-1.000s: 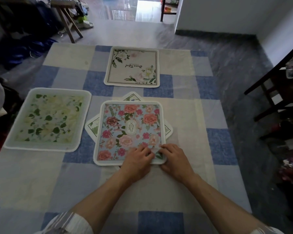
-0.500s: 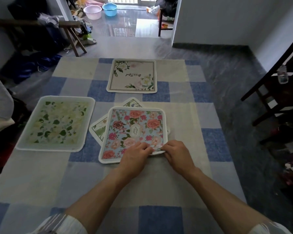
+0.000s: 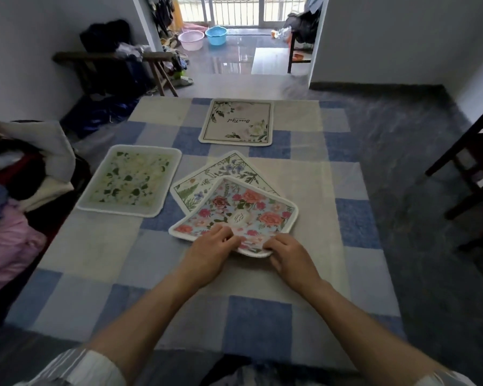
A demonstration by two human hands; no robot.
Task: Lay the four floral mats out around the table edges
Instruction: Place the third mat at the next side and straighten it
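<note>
Left hand (image 3: 211, 247) and right hand (image 3: 290, 256) pinching near edge of rose mat (image 3: 243, 215), lifted, mid-table (image 3: 95, 246), overlapping fern mat (image 3: 207, 182); script on far-edge cream mat (image 3: 236, 122) illegible; green mat (image 3: 130, 181) at left edge.

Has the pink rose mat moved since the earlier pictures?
Yes. The pink rose mat has turned and slid right, uncovering more of the fern mat beneath it.

Pale walls (image 3: 388, 37) meet a grey marbled floor (image 3: 402, 140). Daylight enters through a barred door (image 3: 234, 9) beyond — two basins (image 3: 204, 37) before it. A wooden bench (image 3: 117, 58) stands left, dark chair (image 3: 474, 162) right.
</note>
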